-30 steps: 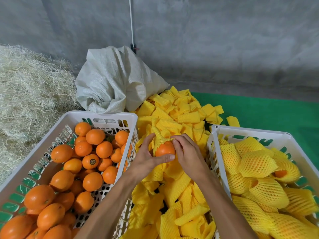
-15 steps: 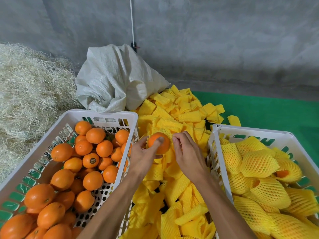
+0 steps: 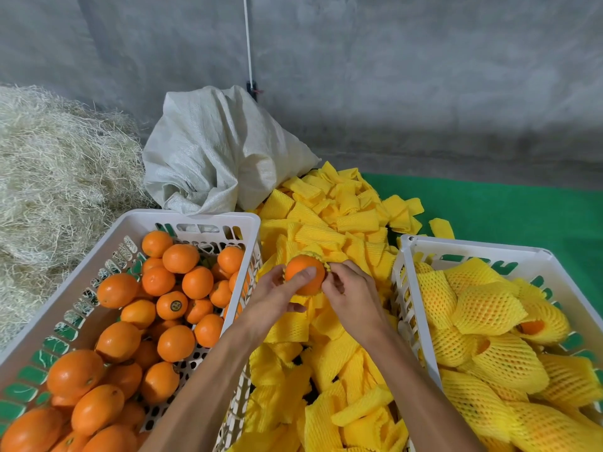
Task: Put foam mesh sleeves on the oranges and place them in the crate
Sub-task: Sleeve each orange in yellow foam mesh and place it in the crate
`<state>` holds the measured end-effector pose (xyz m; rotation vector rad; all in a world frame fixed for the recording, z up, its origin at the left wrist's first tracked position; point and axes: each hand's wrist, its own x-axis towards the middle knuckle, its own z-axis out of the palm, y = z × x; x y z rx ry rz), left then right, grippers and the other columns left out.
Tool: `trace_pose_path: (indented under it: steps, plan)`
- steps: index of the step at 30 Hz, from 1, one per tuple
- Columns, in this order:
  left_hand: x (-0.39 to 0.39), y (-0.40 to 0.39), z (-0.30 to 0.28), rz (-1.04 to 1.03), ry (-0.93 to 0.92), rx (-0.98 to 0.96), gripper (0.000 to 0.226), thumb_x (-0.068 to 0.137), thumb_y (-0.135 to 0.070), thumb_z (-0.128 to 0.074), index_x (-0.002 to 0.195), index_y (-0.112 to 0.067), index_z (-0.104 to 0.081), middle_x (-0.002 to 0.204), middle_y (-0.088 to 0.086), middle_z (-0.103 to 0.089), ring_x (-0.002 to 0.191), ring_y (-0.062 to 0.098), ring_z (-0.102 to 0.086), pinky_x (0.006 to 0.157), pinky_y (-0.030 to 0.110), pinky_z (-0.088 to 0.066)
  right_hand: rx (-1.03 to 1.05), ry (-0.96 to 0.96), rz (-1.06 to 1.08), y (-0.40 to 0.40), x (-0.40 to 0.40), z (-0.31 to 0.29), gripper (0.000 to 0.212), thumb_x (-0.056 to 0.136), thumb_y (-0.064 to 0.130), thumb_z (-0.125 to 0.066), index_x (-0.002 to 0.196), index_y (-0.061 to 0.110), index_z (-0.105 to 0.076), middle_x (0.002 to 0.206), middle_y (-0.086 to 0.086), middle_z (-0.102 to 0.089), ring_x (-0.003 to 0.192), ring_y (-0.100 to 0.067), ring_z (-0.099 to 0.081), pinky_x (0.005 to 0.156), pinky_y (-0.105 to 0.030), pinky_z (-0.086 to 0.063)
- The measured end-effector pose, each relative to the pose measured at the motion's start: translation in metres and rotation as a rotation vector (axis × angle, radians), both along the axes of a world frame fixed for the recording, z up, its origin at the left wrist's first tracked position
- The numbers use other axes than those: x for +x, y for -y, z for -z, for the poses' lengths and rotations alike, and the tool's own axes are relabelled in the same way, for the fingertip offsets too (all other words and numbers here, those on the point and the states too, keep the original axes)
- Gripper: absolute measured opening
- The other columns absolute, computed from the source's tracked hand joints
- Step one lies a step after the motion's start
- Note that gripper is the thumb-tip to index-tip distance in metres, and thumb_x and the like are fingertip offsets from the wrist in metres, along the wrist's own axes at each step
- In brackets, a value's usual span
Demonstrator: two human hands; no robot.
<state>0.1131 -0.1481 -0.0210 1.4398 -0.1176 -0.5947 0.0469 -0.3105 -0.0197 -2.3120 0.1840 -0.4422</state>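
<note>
A: Where do we have the orange [image 3: 305, 278] right now?

B: Between our 2 hands, above the loose pile of sleeves [image 3: 329, 223] that lies between the 2 crates. Our left hand [image 3: 277, 296] holds it from the left, thumb laid across its bare face. Our right hand [image 3: 350, 290] pinches the edge of the mesh sleeve [image 3: 313, 252] at the orange's right side.

A: How far on is the sleeve?

B: Only a frill of yellow shows round the far rim and underneath, so we judge most of the fruit is still bare on the side facing us. The sleeve's opening seems to point toward us, and its length runs away from us.

A: And the crate it goes into?

B: The right crate [image 3: 473, 247], holding the wrapped oranges [image 3: 486, 308], is just beside our right hand. So once the mesh is drawn over, we think the right hand is nearer for the drop. The left crate [image 3: 189, 218] holds the bare oranges [image 3: 176, 342].
</note>
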Motion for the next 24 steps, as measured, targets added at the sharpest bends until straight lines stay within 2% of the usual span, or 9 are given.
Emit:
trace_pose_path:
  steps: [4, 7, 10, 13, 16, 18, 20, 22, 24]
  plan:
    - [0.002, 0.006, 0.001, -0.148, 0.075, 0.027, 0.075, 0.052, -0.052, -0.093, 0.106, -0.012, -0.059, 0.096, 0.007, -0.070, 0.075, 0.013, -0.072, 0.068, 0.045, -0.064, 0.033, 0.003, 0.047, 0.008, 0.000, -0.005, 0.015, 0.098, 0.014, -0.060, 0.108, 0.006, -0.068, 0.090, 0.007, -0.052, 0.071, 0.000, -0.051, 0.063, -0.008, -0.033]
    - [0.006, 0.008, 0.001, -0.230, 0.096, 0.082, 0.076, 0.050, -0.053, -0.091, 0.104, -0.016, -0.054, 0.101, 0.016, -0.072, 0.068, 0.018, -0.074, 0.068, 0.054, -0.064, 0.059, 0.049, 0.075, 0.010, -0.001, -0.010, 0.014, 0.095, 0.013, -0.064, 0.106, 0.009, -0.071, 0.088, 0.003, -0.062, 0.073, -0.004, -0.057, 0.064, -0.011, -0.036]
    - [0.005, 0.009, 0.004, -0.251, 0.031, 0.010, 0.079, 0.050, -0.047, -0.091, 0.113, -0.015, -0.055, 0.112, 0.020, -0.069, 0.079, 0.021, -0.075, 0.070, 0.051, -0.065, 0.076, 0.059, 0.064, 0.001, -0.002, -0.007, 0.017, 0.094, 0.013, -0.065, 0.109, 0.009, -0.072, 0.093, 0.002, -0.064, 0.077, -0.005, -0.059, 0.067, -0.012, -0.040]
    - [0.004, 0.007, 0.004, -0.187, -0.071, -0.167, 0.078, 0.064, -0.041, -0.090, 0.132, -0.018, -0.059, 0.127, 0.015, -0.065, 0.100, 0.027, -0.074, 0.079, 0.051, -0.063, 0.143, 0.134, 0.080, -0.001, -0.003, -0.008, 0.017, 0.098, 0.019, -0.064, 0.112, 0.013, -0.072, 0.098, 0.007, -0.063, 0.081, 0.000, -0.061, 0.069, -0.009, -0.042]
    - [0.003, 0.006, 0.003, -0.124, -0.107, -0.239, 0.070, 0.087, -0.038, -0.081, 0.145, -0.012, -0.052, 0.136, 0.016, -0.063, 0.110, 0.032, -0.072, 0.089, 0.053, -0.061, 0.238, 0.139, 0.061, 0.000, -0.004, -0.007, 0.025, 0.102, 0.040, -0.056, 0.114, 0.022, -0.070, 0.104, 0.012, -0.065, 0.084, -0.002, -0.066, 0.068, -0.014, -0.049]
    - [0.001, 0.006, 0.002, -0.102, -0.079, -0.218, 0.063, 0.093, -0.040, -0.075, 0.143, -0.010, -0.052, 0.135, 0.017, -0.065, 0.113, 0.033, -0.071, 0.092, 0.054, -0.060, 0.254, 0.083, 0.030, -0.003, -0.005, -0.005, 0.038, 0.097, 0.057, -0.054, 0.117, 0.028, -0.066, 0.105, 0.016, -0.064, 0.085, -0.002, -0.066, 0.067, -0.016, -0.050]
    - [0.001, 0.004, 0.003, -0.095, -0.042, -0.197, 0.058, 0.095, -0.044, -0.070, 0.141, -0.014, -0.053, 0.132, 0.016, -0.067, 0.113, 0.033, -0.071, 0.093, 0.052, -0.060, 0.227, 0.029, 0.006, -0.007, -0.006, -0.003, 0.047, 0.094, 0.066, -0.054, 0.130, 0.035, -0.057, 0.104, 0.018, -0.064, 0.087, -0.001, -0.066, 0.066, -0.015, -0.051]
    - [0.003, 0.002, 0.003, -0.094, 0.006, -0.205, 0.056, 0.094, -0.045, -0.073, 0.139, -0.019, -0.053, 0.133, 0.014, -0.068, 0.115, 0.033, -0.071, 0.092, 0.047, -0.060, 0.251, 0.029, -0.037, -0.010, -0.006, -0.001, 0.046, 0.098, 0.061, -0.053, 0.140, 0.044, -0.047, 0.108, 0.017, -0.065, 0.091, -0.001, -0.067, 0.070, -0.014, -0.052]
    - [0.004, 0.001, 0.004, -0.068, 0.026, -0.237, 0.067, 0.085, -0.038, -0.085, 0.139, -0.019, -0.051, 0.132, 0.013, -0.068, 0.118, 0.033, -0.070, 0.093, 0.043, -0.059, 0.325, 0.073, -0.075, -0.010, -0.007, -0.002, 0.040, 0.103, 0.050, -0.051, 0.143, 0.045, -0.047, 0.122, 0.014, -0.065, 0.103, -0.002, -0.067, 0.079, -0.016, -0.055]
